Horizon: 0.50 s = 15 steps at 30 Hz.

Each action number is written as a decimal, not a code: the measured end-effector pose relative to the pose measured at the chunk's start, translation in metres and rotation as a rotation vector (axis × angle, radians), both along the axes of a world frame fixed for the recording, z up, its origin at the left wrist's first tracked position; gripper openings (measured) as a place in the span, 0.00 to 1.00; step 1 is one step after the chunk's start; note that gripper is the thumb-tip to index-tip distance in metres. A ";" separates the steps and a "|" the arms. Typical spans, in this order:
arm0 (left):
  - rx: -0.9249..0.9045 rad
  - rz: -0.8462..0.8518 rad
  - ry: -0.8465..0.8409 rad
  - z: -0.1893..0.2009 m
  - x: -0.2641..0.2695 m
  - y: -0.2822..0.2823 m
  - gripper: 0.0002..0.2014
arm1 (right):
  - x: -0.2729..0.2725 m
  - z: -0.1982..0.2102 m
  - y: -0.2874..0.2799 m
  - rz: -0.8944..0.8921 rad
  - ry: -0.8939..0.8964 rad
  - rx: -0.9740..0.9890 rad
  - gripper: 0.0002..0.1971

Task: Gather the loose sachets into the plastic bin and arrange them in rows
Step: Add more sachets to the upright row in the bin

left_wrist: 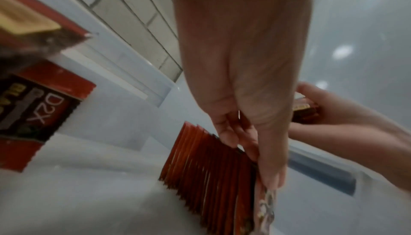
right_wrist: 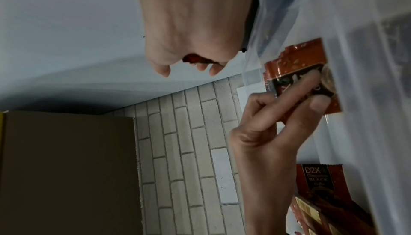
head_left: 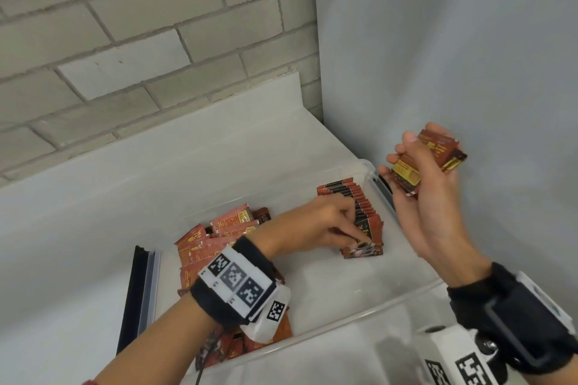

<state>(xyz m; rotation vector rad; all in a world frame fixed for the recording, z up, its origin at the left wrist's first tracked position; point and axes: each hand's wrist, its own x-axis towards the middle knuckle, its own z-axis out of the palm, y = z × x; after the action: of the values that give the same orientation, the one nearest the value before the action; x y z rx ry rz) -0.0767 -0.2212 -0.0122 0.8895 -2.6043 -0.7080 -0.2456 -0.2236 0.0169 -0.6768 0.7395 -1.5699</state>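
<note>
A clear plastic bin [head_left: 391, 302] sits on a white counter. Along its right side stands a row of red-brown sachets [head_left: 367, 212] [left_wrist: 200, 168]. My left hand [head_left: 356, 234] [left_wrist: 251, 159] [right_wrist: 315, 93] reaches into the bin and pinches the row's near end, thumb on the front sachet [right_wrist: 293, 66], fingers on the tops behind it. My right hand [head_left: 419, 159] [right_wrist: 191, 64] [left_wrist: 311, 108] hovers above the bin's right rim. It grips a small stack of sachets [head_left: 438, 150] [left_wrist: 304, 114]. A loose pile of sachets [head_left: 219, 234] [left_wrist: 44, 108] [right_wrist: 315, 180] lies at the bin's left side, partly hidden under my left wrist.
A brick wall [head_left: 125, 56] rises behind the counter and a plain grey wall [head_left: 453, 40] closes the right side. A black latch [head_left: 137, 297] runs along the bin's left end. A cardboard box [right_wrist: 66, 168] shows in the right wrist view. Bare bin floor [head_left: 328, 278] lies between pile and row.
</note>
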 end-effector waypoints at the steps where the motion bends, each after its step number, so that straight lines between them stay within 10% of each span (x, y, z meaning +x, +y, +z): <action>1: -0.038 -0.011 -0.016 -0.002 -0.003 0.000 0.13 | 0.000 0.000 0.000 0.003 -0.001 0.001 0.17; 15: -0.280 -0.045 -0.052 -0.012 -0.012 0.001 0.11 | 0.001 0.007 0.005 0.175 -0.105 0.042 0.19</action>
<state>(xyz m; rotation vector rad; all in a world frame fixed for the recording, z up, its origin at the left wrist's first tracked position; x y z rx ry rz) -0.0887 -0.2198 -0.0242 0.7752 -2.6885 -0.3220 -0.2443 -0.2187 0.0240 -0.6074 0.6168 -1.4152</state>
